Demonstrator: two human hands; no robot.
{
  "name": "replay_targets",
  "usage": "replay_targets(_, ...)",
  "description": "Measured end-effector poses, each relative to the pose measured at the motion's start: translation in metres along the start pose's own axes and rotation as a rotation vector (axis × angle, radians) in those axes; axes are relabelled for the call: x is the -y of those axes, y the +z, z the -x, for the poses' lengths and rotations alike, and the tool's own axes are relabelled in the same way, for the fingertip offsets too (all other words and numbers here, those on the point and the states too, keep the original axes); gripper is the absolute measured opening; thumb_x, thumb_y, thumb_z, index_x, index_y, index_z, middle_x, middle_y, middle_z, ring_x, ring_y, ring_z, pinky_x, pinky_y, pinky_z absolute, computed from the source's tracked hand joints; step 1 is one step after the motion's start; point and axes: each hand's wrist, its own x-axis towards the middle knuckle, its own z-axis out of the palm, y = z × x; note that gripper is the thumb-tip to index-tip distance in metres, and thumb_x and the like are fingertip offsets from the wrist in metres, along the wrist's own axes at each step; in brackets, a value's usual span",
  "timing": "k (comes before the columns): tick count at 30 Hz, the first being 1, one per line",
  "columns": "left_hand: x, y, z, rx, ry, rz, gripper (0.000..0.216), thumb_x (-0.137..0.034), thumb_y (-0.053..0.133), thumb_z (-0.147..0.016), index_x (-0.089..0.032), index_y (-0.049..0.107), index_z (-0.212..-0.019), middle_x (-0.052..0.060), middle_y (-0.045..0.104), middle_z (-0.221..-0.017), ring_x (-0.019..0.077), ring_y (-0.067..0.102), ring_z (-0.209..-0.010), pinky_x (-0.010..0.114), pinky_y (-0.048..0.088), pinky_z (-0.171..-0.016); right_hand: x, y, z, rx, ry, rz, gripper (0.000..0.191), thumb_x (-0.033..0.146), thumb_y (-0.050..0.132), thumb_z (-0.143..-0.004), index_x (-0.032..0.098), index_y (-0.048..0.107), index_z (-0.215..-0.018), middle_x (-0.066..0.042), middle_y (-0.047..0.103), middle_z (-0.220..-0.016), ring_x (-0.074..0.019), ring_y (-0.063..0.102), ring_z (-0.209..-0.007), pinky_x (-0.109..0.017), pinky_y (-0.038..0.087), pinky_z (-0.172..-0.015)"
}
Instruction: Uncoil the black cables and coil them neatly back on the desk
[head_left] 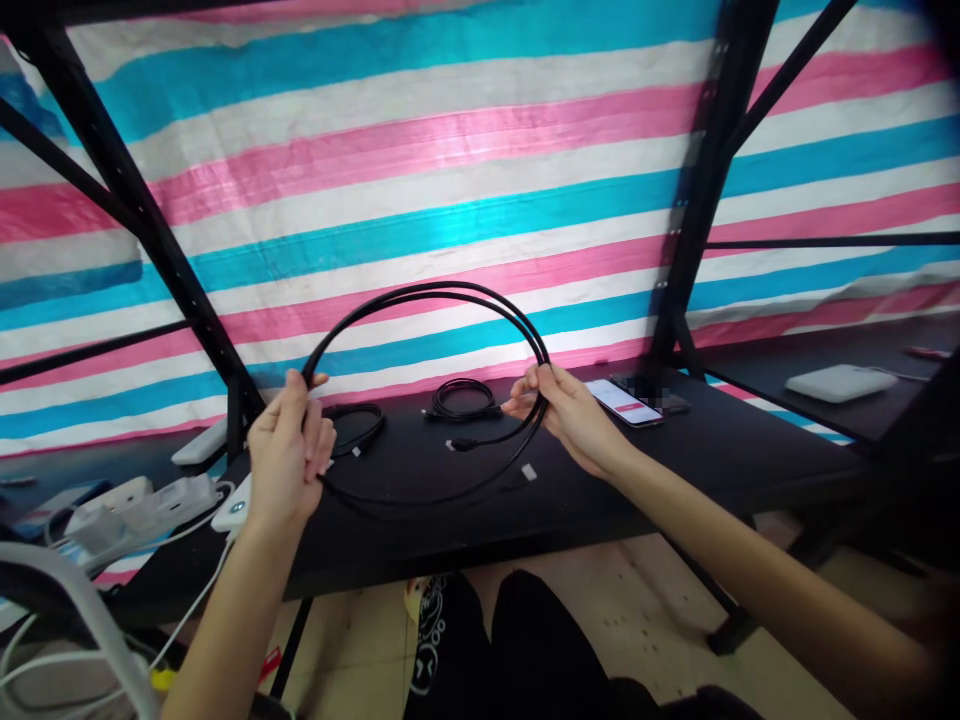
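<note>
I hold a black cable [435,292] coiled into a large loop above a black table [675,450]. My left hand [289,450] is closed on the loop's left side. My right hand [566,410] pinches its right side, fingers wrapped round the strands. The cable's plug end [461,444] and a white tag [529,471] hang near the table top. Two smaller coiled black cables lie behind the loop, one [356,425] by my left hand and another [461,400] at the middle.
A phone with a lit screen [624,400] lies right of my right hand. White chargers and a power strip [142,505] sit at the left. A white flat box [840,382] rests far right. Black frame posts [705,190] stand before a striped tarp.
</note>
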Motion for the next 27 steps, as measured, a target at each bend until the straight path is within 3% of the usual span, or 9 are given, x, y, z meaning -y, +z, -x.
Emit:
replay_targets(6,0.018,0.012,0.013,0.087,-0.098,0.018,0.029,-0.043,0.054,-0.089,-0.016,0.056,-0.079,-0.011,0.028,-0.038,0.0021,0.019,-0.028,0.014,0.015,-0.030,0.003,0.005,-0.006,-0.082,-0.115,-0.124,0.039,0.054,0.069,-0.072,0.023,0.047,-0.080,0.008,0.048,-0.064,-0.0066,0.047,-0.053,-0.035,0.053,-0.082)
replay_targets(12,0.031,0.031,0.021,0.005,-0.043,0.001,0.033,-0.043,0.057,-0.086,-0.017,0.049,-0.068,-0.007,0.037,-0.051,0.0048,0.042,-0.045,0.016,0.038,-0.047,0.007,0.014,-0.005,-0.126,-0.151,-0.224,0.038,0.050,0.068,-0.075,0.023,0.042,-0.078,0.008,0.039,-0.065,-0.0047,0.032,-0.049,-0.037,0.052,-0.089)
replay_targets(16,0.042,0.046,0.026,-0.149,-0.074,0.040,0.025,-0.038,0.066,-0.080,-0.020,0.051,-0.087,-0.002,0.054,-0.083,0.0077,0.059,-0.076,0.019,0.049,-0.071,0.008,0.028,-0.004,-0.117,-0.161,-0.347,0.035,0.047,0.069,-0.076,0.023,0.043,-0.078,0.008,0.036,-0.066,-0.0048,0.031,-0.049,-0.038,0.050,-0.093)
replay_targets(19,0.046,0.060,0.031,-0.193,-0.262,0.139,0.032,-0.033,0.069,-0.078,-0.023,0.048,-0.099,0.003,0.056,-0.102,0.0134,0.061,-0.098,0.026,0.051,-0.084,0.002,0.036,-0.004,-0.120,-0.139,-0.421,0.037,0.047,0.071,-0.074,0.024,0.043,-0.077,0.008,0.034,-0.066,-0.0051,0.032,-0.049,-0.039,0.048,-0.098)
replay_targets(24,0.047,0.078,0.038,-0.124,-0.674,0.340,0.026,-0.038,0.067,-0.079,-0.017,0.053,-0.085,0.008,0.064,-0.085,0.0186,0.065,-0.088,0.032,0.052,-0.082,-0.012,0.039,-0.005,-0.095,-0.091,-0.472,0.037,0.047,0.073,-0.072,0.024,0.045,-0.077,0.010,0.034,-0.063,-0.0039,0.025,-0.044,-0.041,0.046,-0.101)
replay_targets(27,0.055,0.080,0.039,-0.091,-0.554,0.427,0.032,-0.043,0.069,-0.077,-0.016,0.056,-0.089,0.002,0.064,-0.068,0.0168,0.068,-0.078,0.029,0.052,-0.079,-0.020,0.037,-0.001,-0.077,-0.019,-0.468,0.040,0.047,0.077,-0.067,0.023,0.046,-0.076,0.010,0.039,-0.062,-0.0042,0.038,-0.049,-0.040,0.046,-0.100)
